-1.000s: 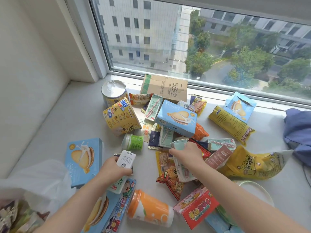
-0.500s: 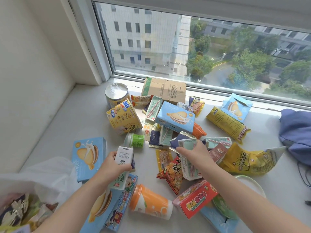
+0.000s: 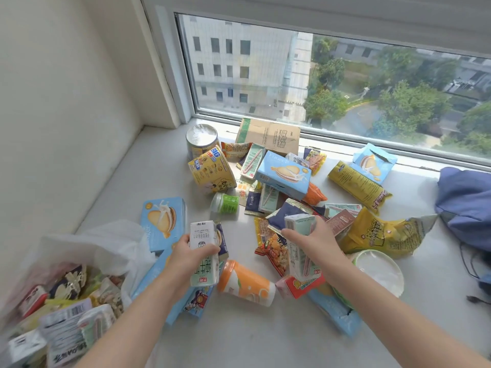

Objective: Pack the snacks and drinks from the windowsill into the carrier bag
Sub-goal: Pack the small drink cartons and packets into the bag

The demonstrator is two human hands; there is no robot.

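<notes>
Item: white milk carton [image 3: 202, 235], tall, with green characters down its face, a red mark at the lower end and fine print near the top; it stood upright in my left hand [image 3: 183, 253], whose fingers and thumb were curled round its middle, over the flat blue boxes at the near left of the windowsill [image 3: 132, 187]. Item: pale green drink carton [image 3: 301, 261], with a straw in its wrapper on one side and a red mark at the foot; my right hand [image 3: 318, 243] gripped it from above near the top, thumb on the left face, over the red-and-yellow snack packets. The two hands were apart, level with each other, each clamped on its own carton; both forearms reached in bare from the bottom edge. Item: carrier bag [image 3: 106, 243], thin white plastic, mouth open at lower left beside my left arm, with assorted packets already inside. Remaining on the sill: an orange cup [image 3: 245, 284] on its side between my hands; a yellow tub [image 3: 211, 171]; a foil-topped tin [image 3: 202, 136]; a crumpled yellow bag [image 3: 385, 235] to the right.
</notes>
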